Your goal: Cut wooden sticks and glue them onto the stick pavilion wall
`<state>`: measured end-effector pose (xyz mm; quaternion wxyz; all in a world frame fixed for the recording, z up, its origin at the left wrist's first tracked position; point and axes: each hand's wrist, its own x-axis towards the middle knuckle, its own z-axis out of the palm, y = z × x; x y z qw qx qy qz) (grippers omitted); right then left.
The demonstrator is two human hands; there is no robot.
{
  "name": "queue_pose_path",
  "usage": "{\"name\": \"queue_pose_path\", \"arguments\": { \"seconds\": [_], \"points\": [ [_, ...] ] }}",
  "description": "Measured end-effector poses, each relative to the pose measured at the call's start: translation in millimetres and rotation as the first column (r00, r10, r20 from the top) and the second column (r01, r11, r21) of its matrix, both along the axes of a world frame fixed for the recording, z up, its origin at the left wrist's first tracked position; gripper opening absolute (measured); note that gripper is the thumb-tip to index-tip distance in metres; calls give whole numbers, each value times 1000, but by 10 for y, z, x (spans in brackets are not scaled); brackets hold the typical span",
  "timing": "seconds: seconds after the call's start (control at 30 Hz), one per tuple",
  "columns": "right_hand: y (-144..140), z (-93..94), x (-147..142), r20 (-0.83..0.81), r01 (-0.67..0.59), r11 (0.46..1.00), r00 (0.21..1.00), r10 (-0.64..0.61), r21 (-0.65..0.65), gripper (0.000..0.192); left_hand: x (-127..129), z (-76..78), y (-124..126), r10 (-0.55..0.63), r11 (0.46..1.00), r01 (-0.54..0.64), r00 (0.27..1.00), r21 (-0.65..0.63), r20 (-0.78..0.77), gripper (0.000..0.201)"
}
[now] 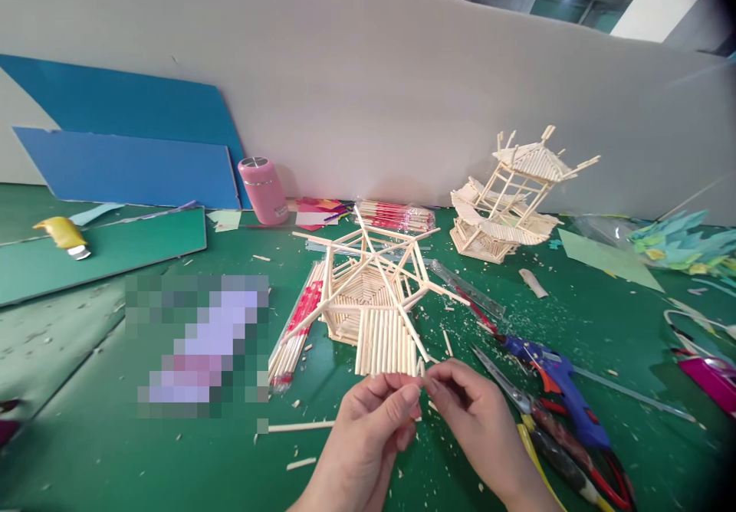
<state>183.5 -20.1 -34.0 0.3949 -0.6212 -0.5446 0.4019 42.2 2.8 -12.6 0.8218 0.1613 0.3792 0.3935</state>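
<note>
In front of me stands a wooden stick frame [373, 255] with several sides and long sticks reaching outward. A panel of sticks laid side by side [386, 339] slopes down its near side. My left hand [373, 428] is closed in a pinch just below this panel, its fingertips hiding whatever is between them. Close against it, my right hand [474, 416] pinches at the lower end of a short wooden stick [422, 366], by the panel's right edge. The two hands' fingertips nearly touch.
Scissors [506, 382], a blue glue gun [560, 382] and pliers [560, 451] lie at right. Left of the frame is a packet of sticks [299, 320]. Behind stand a pink flask [263, 190] and a stick pagoda [511, 198]. Loose offcuts, including one stick [302, 426], litter the green table.
</note>
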Motion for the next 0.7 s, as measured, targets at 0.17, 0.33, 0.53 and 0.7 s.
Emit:
{"name": "queue_pose_path", "arguments": {
  "seconds": [0.17,0.33,0.53,0.7],
  "points": [
    [-22,26,-23,-15,3,1000,1000,-3,-5,28,27,30,16,-19,998,18,1000,56,21,16],
    [-30,28,-26,-7,-11,1000,1000,11,1,28,43,27,36,-21,996,23,1000,84,-20,20],
    [-33,-52,-41,26,-17,1000,1000,17,10,30,77,0,53,29,996,-25,999,90,-36,21],
    [-26,-91,-56,316,-81,997,945,79,-7,28,78,30,55,24,998,-23,1000,61,-18,17]
  ]
}}
